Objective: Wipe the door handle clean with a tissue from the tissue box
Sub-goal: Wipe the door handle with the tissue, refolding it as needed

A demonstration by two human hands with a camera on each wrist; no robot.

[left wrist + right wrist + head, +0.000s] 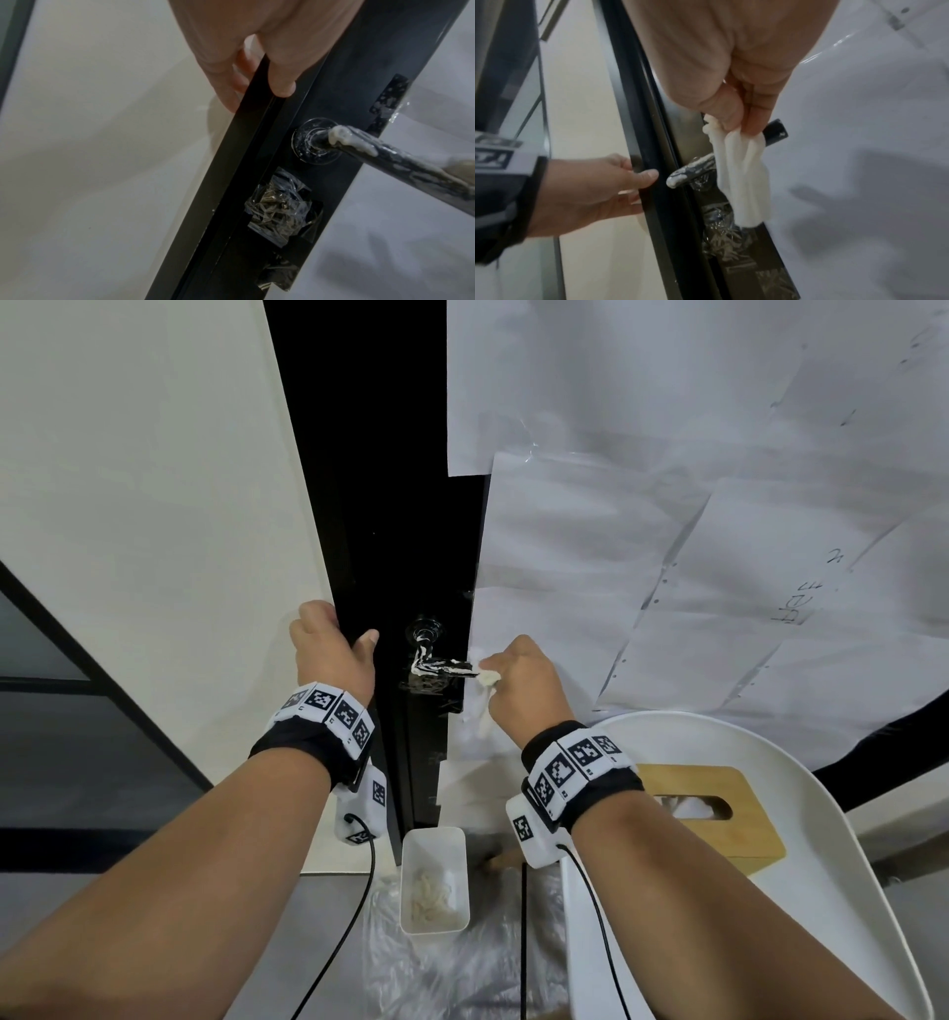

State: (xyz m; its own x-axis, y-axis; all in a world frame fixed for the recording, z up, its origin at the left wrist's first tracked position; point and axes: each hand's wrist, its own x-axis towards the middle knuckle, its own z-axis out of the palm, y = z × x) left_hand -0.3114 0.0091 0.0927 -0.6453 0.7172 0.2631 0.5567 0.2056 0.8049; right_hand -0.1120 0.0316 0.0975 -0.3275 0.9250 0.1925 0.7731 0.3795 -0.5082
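Observation:
A black lever door handle [436, 666] [401, 162] [693, 172], smeared with white paste, sticks out of the black door [390, 505]. My right hand [518, 683] [736, 113] grips a crumpled white tissue [488, 679] [741, 178] wrapped around the handle's free end; the tissue hangs down below the fingers. My left hand [328, 649] [257, 81] [608, 186] grips the door's edge just left of the handle, thumb on the door face. A wooden tissue box [719, 814] with tissue showing in its slot sits at the lower right.
The tissue box stands on a white chair seat [770, 916]. A white tub [434, 880] holding used tissue sits on plastic sheeting on the floor below the handle. White paper sheets [667, 531] cover the door glass. Crumpled plastic [280, 209] is taped under the handle.

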